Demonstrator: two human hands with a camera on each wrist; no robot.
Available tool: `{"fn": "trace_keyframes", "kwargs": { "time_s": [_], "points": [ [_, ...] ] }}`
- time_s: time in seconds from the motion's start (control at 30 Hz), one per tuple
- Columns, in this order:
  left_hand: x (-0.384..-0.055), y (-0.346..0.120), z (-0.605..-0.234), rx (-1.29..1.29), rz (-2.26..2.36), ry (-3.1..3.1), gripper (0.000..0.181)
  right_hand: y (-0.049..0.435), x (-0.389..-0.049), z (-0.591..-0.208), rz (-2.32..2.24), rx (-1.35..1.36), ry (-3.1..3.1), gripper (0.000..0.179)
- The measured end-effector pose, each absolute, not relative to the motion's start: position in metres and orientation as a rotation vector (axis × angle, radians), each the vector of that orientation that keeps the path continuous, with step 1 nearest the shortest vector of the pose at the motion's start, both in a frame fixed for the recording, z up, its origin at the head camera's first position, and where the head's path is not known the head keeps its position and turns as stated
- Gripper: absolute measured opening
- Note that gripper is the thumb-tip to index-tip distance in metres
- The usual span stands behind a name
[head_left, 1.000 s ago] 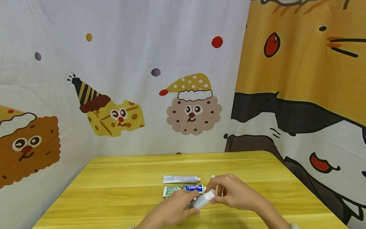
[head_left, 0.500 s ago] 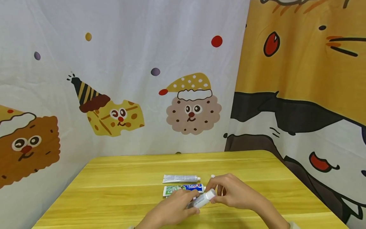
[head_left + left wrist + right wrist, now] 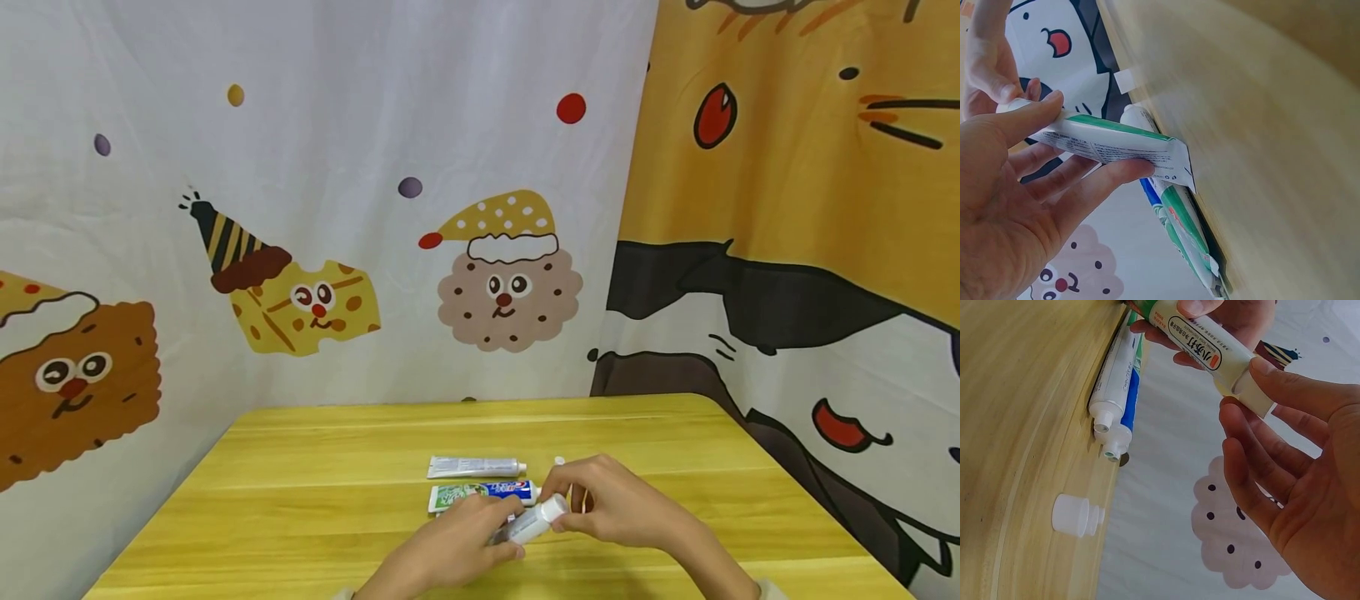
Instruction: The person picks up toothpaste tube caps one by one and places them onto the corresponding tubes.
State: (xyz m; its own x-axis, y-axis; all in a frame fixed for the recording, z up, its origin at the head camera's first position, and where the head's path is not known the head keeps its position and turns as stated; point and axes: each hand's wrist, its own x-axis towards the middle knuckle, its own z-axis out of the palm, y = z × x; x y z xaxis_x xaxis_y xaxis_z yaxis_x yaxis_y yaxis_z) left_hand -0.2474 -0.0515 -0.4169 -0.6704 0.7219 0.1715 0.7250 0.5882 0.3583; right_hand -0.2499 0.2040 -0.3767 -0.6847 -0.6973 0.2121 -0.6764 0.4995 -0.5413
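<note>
My left hand [image 3: 459, 542] grips a white and green toothpaste tube [image 3: 1110, 140] by its body, above the table. The thumb and fingers of my right hand [image 3: 622, 508] pinch the white cap [image 3: 1255, 392] at the tube's end. Chinese print and an orange mark show on the tube in the right wrist view. Whether the cap sits on the nozzle or is loose I cannot tell. Behind the hands lie a silver-white toothpaste tube [image 3: 474, 467] and a green and blue toothpaste tube [image 3: 487, 493]. Part of another tube [image 3: 1110, 387] lies close by, mostly hidden by my left hand in the head view.
Several loose white caps [image 3: 1071, 514] stand in a row on the wooden table [image 3: 315, 483], right of the tubes. The lying tubes show uncapped nozzles in the right wrist view. A cartoon-printed curtain [image 3: 337, 125] hangs behind the table.
Both hands keep their hold on the tube and its cap, with no clear movement. Only the head view shifts very slightly.
</note>
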Motion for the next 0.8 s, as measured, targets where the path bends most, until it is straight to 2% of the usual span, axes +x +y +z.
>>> {"fn": "trace_keyframes", "kwargs": {
  "time_s": [0.8],
  "points": [
    [-0.2476,-0.0507,-0.4169,-1.265,-0.654,-2.814,0.032,0.2042,-0.2497,-0.3754,-0.932,-1.183,2.7,0.016]
  ]
}}
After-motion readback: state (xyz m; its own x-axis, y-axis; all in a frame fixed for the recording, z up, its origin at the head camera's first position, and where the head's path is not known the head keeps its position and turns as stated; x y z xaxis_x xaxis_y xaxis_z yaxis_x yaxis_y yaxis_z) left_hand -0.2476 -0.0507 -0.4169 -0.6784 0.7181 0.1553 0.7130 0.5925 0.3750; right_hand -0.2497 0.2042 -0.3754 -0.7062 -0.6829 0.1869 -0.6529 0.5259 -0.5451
